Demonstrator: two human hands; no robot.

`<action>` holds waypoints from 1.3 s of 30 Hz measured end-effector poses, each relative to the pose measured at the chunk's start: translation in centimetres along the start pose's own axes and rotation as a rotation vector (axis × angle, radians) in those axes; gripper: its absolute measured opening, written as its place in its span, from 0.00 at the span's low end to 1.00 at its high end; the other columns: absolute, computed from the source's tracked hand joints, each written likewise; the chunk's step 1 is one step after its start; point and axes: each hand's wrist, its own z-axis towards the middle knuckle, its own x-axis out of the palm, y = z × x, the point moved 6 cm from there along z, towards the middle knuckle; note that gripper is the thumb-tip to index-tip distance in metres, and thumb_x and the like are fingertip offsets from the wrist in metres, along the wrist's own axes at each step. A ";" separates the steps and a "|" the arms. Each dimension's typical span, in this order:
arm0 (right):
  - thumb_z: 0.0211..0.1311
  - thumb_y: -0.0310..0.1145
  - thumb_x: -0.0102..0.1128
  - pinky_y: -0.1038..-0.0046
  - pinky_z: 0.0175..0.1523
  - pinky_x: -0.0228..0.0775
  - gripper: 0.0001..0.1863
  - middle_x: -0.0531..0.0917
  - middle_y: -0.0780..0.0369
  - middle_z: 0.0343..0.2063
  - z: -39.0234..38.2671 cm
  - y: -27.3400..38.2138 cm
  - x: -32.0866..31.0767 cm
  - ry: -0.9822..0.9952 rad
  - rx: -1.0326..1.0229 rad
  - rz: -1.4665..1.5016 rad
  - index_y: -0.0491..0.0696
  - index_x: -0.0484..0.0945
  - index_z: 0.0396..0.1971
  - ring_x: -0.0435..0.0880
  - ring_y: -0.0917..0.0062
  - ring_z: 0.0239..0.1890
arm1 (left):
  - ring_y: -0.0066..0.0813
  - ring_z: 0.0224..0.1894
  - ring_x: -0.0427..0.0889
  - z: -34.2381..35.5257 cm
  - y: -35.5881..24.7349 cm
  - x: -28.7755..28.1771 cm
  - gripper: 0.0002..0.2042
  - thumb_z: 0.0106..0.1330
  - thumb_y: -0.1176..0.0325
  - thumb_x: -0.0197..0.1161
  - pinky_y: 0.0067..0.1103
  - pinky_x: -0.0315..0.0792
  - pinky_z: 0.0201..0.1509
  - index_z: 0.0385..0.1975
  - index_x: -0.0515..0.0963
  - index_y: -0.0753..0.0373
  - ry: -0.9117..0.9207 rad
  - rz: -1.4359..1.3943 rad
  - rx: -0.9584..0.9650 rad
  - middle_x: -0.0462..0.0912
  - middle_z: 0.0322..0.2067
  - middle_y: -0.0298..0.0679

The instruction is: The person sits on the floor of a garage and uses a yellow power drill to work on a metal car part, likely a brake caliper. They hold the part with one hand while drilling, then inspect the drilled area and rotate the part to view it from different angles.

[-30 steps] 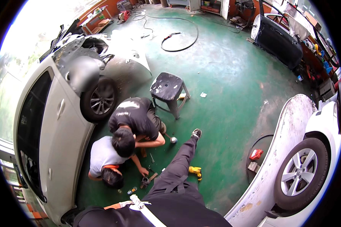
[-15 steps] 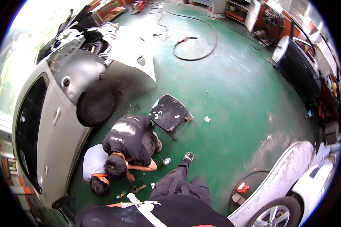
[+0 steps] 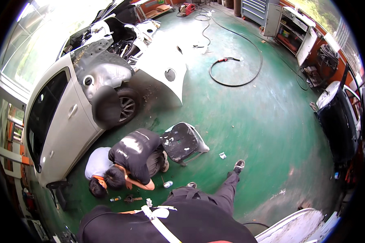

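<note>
A narrow strip of bare skin, apparently my left forearm (image 3: 129, 212), shows at the lower edge beside my dark shirt (image 3: 198, 220). It ends near a crumpled white piece (image 3: 149, 202) and a white strap (image 3: 162, 229). The fingers of my left hand cannot be made out there. My right hand is out of sight. Ahead to the left, a person in a dark T-shirt (image 3: 136, 148) and one in a light grey top (image 3: 98, 162) crouch with heads close together. On the floor by them lie a small bottle (image 3: 115, 199), a dark tool with a flat handle (image 3: 132, 198) and a spray can (image 3: 168, 184).
A pale car (image 3: 65, 121) with its front stripped stands at left, a white panel (image 3: 166, 73) beside it. A black stool (image 3: 180, 141) is behind the crouching pair. A hose (image 3: 247, 81) coils across the green floor. A dark car door (image 3: 338, 125) leans at right.
My view has tilted up and swung, so the car and stool sit differently and more cabinets show. My right leg now reaches farther right. The white wheel car at lower right has mostly left view.
</note>
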 end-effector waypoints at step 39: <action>0.57 0.31 0.66 0.62 0.32 0.78 0.06 0.85 0.58 0.29 31.2 56.9 -25.9 -0.090 0.129 -0.288 0.50 0.83 0.34 0.84 0.64 0.29 | 0.20 0.34 0.79 24.7 -64.2 -18.3 0.14 0.67 0.67 0.66 0.20 0.75 0.41 0.50 0.84 0.64 -0.279 -0.373 0.083 0.85 0.36 0.33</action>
